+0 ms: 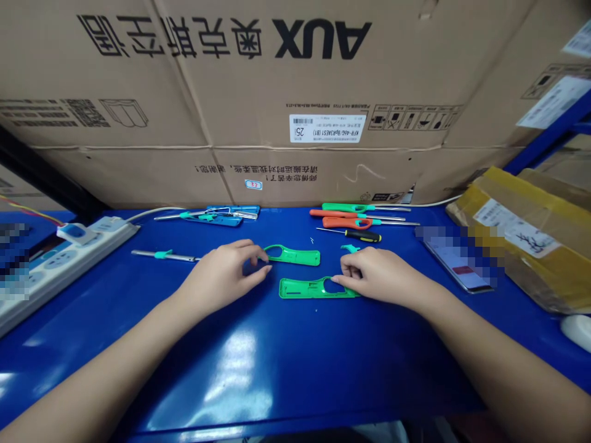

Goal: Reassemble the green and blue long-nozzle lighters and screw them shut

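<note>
Two green lighter handle halves lie near the middle of the blue table. My right hand (pixel 375 274) pinches the ring end of the nearer green lighter shell half (pixel 295 288), whose hollow inside faces up. My left hand (pixel 229 269) is beside the ring end of the farther green lighter shell half (pixel 301 256), thumb and forefinger apart. A small teal trigger (pixel 349 248) shows just behind my right hand. Left of my left hand is a metal lighter tube with a teal piece (pixel 164 255).
Blue lighter parts (pixel 221 216) lie at the back left. Green and orange lighters (pixel 346 214) and a screwdriver (pixel 363 235) lie at the back right. A power strip (pixel 60 261) is left; a phone (pixel 457 261) and taped carton (pixel 526 240) are right. A large cardboard box (pixel 258 86) stands behind.
</note>
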Tool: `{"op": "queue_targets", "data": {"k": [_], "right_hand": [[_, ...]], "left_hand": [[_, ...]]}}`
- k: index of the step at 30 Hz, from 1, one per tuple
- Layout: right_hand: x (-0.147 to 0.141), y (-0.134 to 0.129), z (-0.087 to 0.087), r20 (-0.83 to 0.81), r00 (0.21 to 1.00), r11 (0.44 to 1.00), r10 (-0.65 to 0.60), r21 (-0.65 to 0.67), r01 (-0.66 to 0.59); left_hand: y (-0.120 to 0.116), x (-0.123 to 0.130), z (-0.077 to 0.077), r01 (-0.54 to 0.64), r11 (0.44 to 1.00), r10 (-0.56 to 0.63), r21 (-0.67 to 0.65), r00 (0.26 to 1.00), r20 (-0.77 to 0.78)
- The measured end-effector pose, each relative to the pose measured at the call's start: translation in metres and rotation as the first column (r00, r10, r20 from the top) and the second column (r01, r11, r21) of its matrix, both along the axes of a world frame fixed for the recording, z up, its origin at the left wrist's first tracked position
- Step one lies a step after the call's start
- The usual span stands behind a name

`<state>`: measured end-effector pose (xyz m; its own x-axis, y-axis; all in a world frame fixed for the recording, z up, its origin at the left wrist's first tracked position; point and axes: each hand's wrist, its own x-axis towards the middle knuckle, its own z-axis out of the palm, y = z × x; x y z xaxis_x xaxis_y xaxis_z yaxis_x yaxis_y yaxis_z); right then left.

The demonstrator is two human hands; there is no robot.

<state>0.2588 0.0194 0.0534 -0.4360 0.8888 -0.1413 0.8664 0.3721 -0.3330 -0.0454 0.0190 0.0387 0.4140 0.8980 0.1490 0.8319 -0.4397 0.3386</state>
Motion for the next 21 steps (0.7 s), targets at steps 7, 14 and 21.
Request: {"op": "queue_targets", "data": {"k": [7, 14, 21], "right_hand": [[-0.001, 0.002, -0.008, -0.095, 0.995, 0.980, 0.026, 0.198, -0.007], [-0.010, 0.001, -0.019, -0.296, 0.954, 0.954, 0.038, 0.296, 0.054], [-0.020, -0.006, -0.015, -0.527, 0.850, 1.000, 0.002, -0.018, -0.013]], "left_hand": [[0.020, -0.013, -0.018, 0.185, 0.972, -0.165, 0.145, 0.976, -0.140], [0.008, 0.000, -0.001, 0.255, 0.916, -0.203, 0.311, 0.961, -0.189], [-0.020, 0.019, 0.010, 0.463, 0.711, -0.330, 0.529, 0.884, -0.330]]}}
